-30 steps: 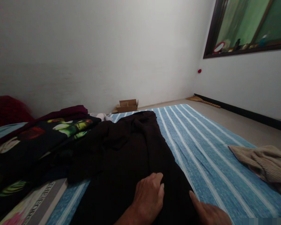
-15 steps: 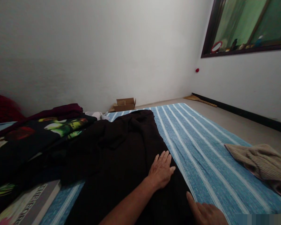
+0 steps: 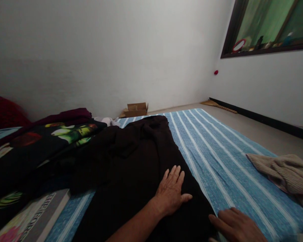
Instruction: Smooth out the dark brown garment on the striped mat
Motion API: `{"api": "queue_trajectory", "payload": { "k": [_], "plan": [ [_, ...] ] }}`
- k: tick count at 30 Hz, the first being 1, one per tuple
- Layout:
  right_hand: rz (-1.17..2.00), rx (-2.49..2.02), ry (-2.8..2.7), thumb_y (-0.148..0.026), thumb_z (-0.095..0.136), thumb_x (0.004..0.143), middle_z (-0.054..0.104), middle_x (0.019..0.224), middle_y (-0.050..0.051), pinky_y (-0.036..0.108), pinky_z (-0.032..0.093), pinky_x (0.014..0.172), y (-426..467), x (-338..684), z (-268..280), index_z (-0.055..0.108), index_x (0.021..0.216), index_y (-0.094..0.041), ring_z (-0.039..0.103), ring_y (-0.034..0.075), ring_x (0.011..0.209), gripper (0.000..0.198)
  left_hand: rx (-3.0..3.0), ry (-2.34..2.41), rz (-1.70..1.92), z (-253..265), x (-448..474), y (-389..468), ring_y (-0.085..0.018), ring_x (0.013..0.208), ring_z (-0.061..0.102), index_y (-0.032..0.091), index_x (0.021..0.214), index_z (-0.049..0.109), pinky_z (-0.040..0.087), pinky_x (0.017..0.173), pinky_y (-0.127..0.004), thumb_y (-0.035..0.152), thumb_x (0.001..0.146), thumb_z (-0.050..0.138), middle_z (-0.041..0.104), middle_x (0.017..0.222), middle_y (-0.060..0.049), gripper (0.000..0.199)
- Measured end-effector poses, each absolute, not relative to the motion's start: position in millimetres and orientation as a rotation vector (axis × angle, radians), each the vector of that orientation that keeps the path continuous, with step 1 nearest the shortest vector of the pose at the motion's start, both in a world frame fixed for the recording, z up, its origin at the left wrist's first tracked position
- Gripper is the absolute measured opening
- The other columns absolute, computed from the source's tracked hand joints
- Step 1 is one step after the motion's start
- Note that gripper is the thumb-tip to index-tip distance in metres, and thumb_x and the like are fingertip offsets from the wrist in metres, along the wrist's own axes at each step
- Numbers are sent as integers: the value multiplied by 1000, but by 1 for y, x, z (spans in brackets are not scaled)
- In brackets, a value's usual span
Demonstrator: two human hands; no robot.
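The widest free lane I can see on the sheet lies right of the black cloth, running from the far right corner back to the right hand, which blocks its near end. The beige cloth sits across the right edge, narrowing that lane. Over on the left, the patterned cloth crowds the way; only a thin strip shows between the book and the black cloth. Beyond the far edge stands the box.
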State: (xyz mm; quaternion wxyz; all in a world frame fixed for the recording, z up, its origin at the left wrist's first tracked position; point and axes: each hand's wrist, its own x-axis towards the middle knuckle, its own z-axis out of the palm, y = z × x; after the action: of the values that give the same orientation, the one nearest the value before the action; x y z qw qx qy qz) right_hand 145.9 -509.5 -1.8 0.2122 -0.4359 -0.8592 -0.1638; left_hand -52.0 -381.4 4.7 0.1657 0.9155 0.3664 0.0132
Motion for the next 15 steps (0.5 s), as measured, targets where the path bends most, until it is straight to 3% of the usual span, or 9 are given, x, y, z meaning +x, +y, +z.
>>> {"api": "queue_trajectory", "payload": {
  "k": [3,5,8,11,15],
  "plan": [
    [-295,-1229,-2321,-22,44,87,62,74,4,27,47,57,-493,131,26,55,98,-17,59,15,62,16,2634,1025,39,8,-51,-382,-27,137,8,13,139,28,8,110,-47,55,81,47,16,149,-15,74],
    [-244,-1224,-2304,-14,44,84,64,96,9,31,50,74,-481,120,25,55,106,-16,61,18,86,24,2647,1029,20,11,-51,-382,-26,137,8,13,139,28,8,110,-46,53,82,46,16,149,-14,72],
    [-229,-1312,-2311,-15,50,78,51,127,15,40,43,93,-468,108,-4,47,124,-12,46,25,118,47,2652,1062,36,14,-57,-379,-24,137,7,14,139,29,7,111,-45,45,86,43,16,149,-12,64],
    [-213,-1414,-2310,-22,58,73,39,137,19,43,41,96,-466,104,-41,39,132,-8,35,30,127,64,2622,1149,39,15,-66,-374,-25,137,7,12,139,30,7,111,-46,46,84,46,16,149,-14,67],
    [-177,-1451,-2343,-35,59,76,30,142,19,44,39,98,-470,106,-64,37,136,-11,29,31,130,69,2596,1239,-37,14,-76,-369,-26,137,6,13,139,28,9,110,-48,54,83,42,13,149,-14,70]
  ]
}}
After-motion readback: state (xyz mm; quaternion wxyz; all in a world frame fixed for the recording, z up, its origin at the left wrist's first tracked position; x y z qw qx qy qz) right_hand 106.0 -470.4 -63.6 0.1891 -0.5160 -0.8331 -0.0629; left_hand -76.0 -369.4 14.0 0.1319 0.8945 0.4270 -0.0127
